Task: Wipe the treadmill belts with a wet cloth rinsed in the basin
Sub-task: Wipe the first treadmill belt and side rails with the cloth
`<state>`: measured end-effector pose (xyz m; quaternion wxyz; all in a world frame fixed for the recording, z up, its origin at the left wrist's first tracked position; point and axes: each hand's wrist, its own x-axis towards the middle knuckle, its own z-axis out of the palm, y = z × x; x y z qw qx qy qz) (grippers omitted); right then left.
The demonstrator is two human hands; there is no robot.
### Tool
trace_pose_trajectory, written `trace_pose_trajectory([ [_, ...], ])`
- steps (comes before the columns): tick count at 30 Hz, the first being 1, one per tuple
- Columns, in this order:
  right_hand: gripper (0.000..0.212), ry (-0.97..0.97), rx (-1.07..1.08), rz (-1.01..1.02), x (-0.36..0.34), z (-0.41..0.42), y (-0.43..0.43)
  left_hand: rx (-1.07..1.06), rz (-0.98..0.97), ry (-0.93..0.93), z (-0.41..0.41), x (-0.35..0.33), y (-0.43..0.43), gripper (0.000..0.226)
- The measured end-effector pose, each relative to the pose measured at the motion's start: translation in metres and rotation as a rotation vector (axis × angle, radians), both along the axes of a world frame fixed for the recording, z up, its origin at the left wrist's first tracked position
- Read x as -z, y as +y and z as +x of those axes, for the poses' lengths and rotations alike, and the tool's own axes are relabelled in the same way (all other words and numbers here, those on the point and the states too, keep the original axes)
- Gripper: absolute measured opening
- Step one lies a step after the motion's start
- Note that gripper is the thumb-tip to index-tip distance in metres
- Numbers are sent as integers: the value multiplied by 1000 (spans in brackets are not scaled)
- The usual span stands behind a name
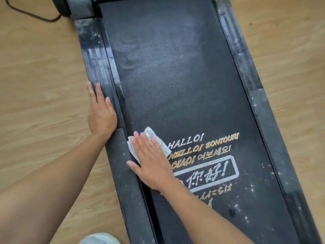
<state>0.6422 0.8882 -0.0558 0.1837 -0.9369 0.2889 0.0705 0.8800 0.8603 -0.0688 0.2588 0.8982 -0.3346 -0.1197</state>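
The black treadmill belt (175, 76) runs from top to bottom of the view, with gold and white greeting words printed on its lower half and a pale dusty film on its upper half. A folded light grey cloth (154, 138) lies on the belt near the left edge. My right hand (151, 162) presses flat on the cloth with straight fingers. My left hand (101, 111) rests flat on the treadmill's left side rail (96, 59), fingers straight. No basin is in view.
The right side rail (249, 81) is dusty and speckled white. Wooden floor (38, 76) lies on both sides. A black cable (26, 13) curls on the floor at the top left by the motor housing (79, 6). A pale shoe (100, 239) shows at the bottom edge.
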Motion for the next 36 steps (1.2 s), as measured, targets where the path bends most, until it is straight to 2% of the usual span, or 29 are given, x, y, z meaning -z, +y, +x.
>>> trace_pose_trajectory([
  [2,77,8,-20,-75,2,-34,-44,14,2,17,0,-1,-1,58],
  [3,77,32,41,-110,4,-57,-73,12,8,18,-1,-1,-2,58],
  [8,78,120,633,-81,-5,-175,-219,-27,20,-13,-4,1,-3,57],
  [10,80,122,769,-70,-5,-184,-227,-25,20,-21,-4,2,-4,57],
  [13,96,103,964,-59,-2,-129,-185,-49,51,-22,-2,0,-3,58],
  [15,95,97,875,-37,-2,-84,-126,-37,55,-7,-5,0,-3,59],
  [19,87,53,333,8,-4,-1,15,-23,59,23,-6,-7,-3,59],
  [21,82,56,219,-7,2,-2,28,5,68,22,-7,-10,-1,59],
  [24,77,48,167,-22,5,-36,-17,-10,56,39,-6,-12,-5,58],
  [25,77,63,226,-37,7,-50,-41,-6,56,44,-5,-10,-4,58],
  [28,80,100,629,-50,8,-114,-139,0,66,54,-1,-5,-3,58],
  [30,79,163,798,-65,-1,-167,-186,7,67,46,1,-3,-2,58],
  [33,80,170,879,-100,-3,-195,-202,11,72,26,2,0,-2,59],
  [36,89,96,1067,-77,1,-144,-169,1,91,13,1,-1,-3,59],
])
